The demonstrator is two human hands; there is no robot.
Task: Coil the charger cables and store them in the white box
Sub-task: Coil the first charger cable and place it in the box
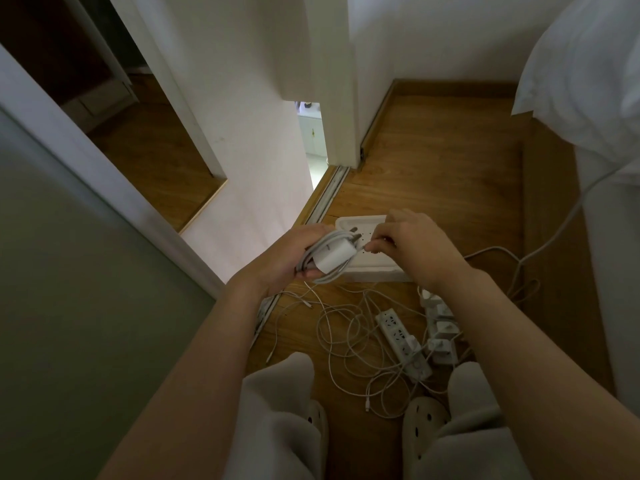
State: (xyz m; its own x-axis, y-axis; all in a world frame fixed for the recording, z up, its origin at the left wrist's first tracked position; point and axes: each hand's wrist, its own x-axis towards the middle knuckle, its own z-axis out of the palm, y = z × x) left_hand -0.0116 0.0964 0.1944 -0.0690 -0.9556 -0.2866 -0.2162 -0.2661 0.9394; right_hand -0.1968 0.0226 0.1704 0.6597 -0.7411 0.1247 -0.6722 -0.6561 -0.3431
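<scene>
Head view, items counted.

Hands, 2.
- Left hand (291,261): gripping 1 white charger adapter (335,256) together with 1 coiled cable (311,253), looping round the block; hovering over the 9 o'clock edge of the white box.
- Right hand (407,239): pinching 1 cable end (370,248) between thumb and forefinger, at 3 o'clock of the adapter, hovering above the box.

White box (381,270), 1: lying flat on the wooden floor (433,174), at 12 o'clock of the feet, partly hiding beneath both hands; contents not showing.

Loose cables (346,336), thin and white: sprawling in one tangle at 6 o'clock of the box; exact count not telling, three connector tips showing.

Power strips, 2.
- First power strip (403,341): lying at 5 o'clock of the box, touching the tangle.
- Second power strip (440,329): lying just beside the first at its 3 o'clock, carrying several plugged blocks, number unclear.

Grey cord (554,237), 1: trailing from 2 o'clock down to the floor at 3 o'clock of the box.

Slippers, 2: left slipper (317,420) and right slipper (427,424), standing at 6 o'clock, bracketing the tangle's near end.

Pillow (588,64), 1: resting at 1 o'clock.
</scene>
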